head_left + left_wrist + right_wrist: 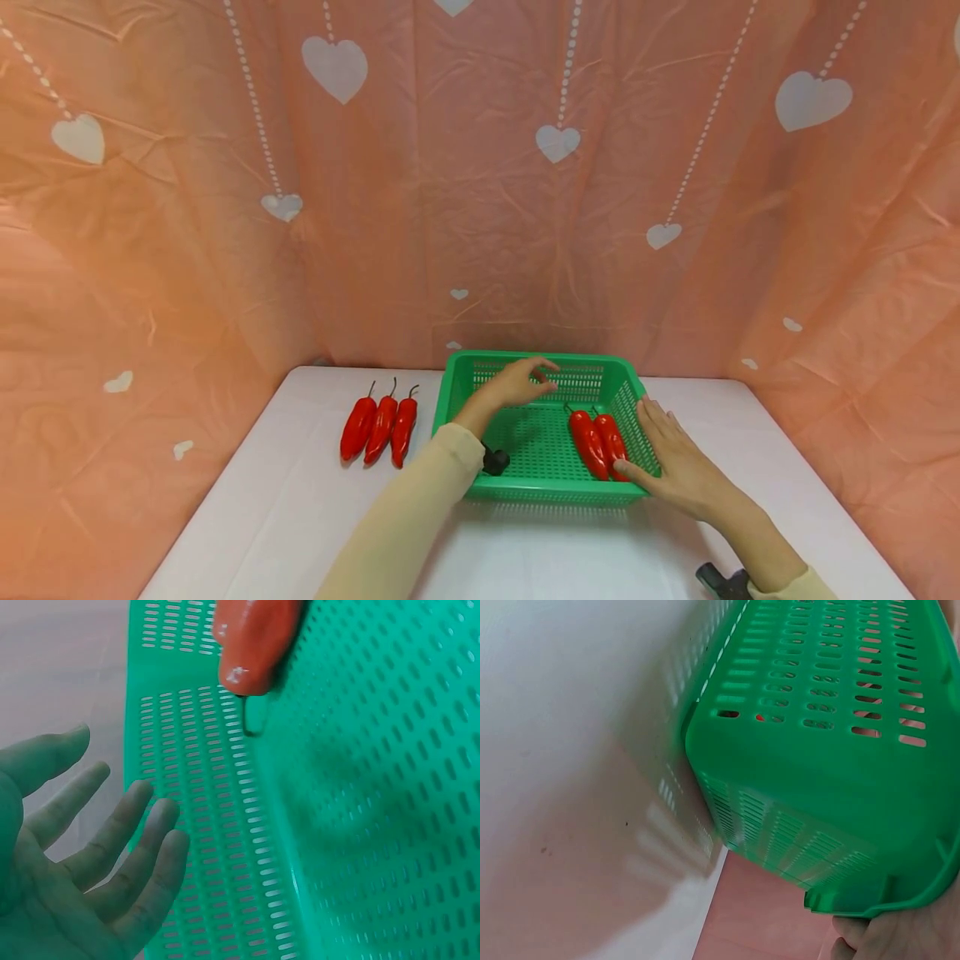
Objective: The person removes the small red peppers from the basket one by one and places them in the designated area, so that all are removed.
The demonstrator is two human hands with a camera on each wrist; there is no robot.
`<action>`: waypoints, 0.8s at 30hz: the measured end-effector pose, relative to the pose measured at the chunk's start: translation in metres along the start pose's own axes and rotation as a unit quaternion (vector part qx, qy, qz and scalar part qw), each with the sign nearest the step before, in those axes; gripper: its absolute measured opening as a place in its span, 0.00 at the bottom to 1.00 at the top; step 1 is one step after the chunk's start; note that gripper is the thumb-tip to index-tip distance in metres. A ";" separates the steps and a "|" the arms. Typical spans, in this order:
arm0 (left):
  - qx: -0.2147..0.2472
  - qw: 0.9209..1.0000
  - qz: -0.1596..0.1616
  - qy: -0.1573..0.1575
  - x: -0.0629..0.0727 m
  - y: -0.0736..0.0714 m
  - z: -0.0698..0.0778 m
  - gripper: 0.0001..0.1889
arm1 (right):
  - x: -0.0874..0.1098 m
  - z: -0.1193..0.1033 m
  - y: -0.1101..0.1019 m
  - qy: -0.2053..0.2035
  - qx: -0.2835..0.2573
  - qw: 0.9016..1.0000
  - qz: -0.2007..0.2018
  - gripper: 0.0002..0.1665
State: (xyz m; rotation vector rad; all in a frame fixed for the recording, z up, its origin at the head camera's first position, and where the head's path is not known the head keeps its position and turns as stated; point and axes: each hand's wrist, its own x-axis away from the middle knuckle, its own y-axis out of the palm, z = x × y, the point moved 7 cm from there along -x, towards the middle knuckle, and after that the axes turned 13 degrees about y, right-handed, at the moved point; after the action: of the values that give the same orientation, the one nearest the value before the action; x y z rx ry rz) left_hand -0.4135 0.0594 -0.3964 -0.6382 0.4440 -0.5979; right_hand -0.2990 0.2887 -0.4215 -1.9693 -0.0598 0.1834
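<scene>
In the head view, my left hand (517,383) hovers over the green plastic basket (540,484) with loosely bent fingers and nothing in them. The left wrist view shows that hand (90,855) with fingers spread, close to the basket wall. My right hand (678,467) rests on the basket's right rim, its fingers fairly straight and the thumb reaching inward. Two red chili peppers, a left one (588,443) and a right one (610,437), lie side by side at the basket's right end. The thumb overlaps the right pepper's lower part; whether it touches is unclear.
Left of the basket, three more red peppers (381,429) lie in a row on the white table (292,500), stems pointing away. A pinkish-orange curtain with pale hearts (487,233) closes off the back and sides. Black wrist-camera parts (495,460) show at the left wrist.
</scene>
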 end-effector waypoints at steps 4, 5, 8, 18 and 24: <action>-0.016 1.000 -0.008 -0.009 -0.002 0.005 0.001 0.22 | 0.000 0.001 0.000 0.000 -0.001 1.000 0.001 0.64; -0.017 1.000 -0.010 -0.010 -0.002 0.007 0.001 0.23 | 0.000 0.001 0.000 0.000 0.000 1.000 0.002 0.64; -0.017 1.000 -0.013 -0.014 -0.005 0.011 0.002 0.24 | 0.000 0.001 0.000 0.001 0.000 1.000 0.002 0.64; -0.036 0.998 -0.030 -0.040 -0.010 0.029 0.001 0.25 | 0.000 0.001 0.001 -0.004 -0.006 1.000 0.001 0.63; -0.058 0.995 -0.046 -0.066 -0.013 0.036 -0.001 0.25 | 0.000 0.001 0.001 -0.004 -0.003 1.000 0.005 0.63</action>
State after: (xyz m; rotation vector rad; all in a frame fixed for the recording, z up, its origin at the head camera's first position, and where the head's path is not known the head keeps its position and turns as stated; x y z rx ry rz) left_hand -0.4102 0.0907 -0.4182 -0.8082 0.3279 -0.6154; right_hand -0.2991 0.2893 -0.4231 -1.9744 -0.0558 0.1990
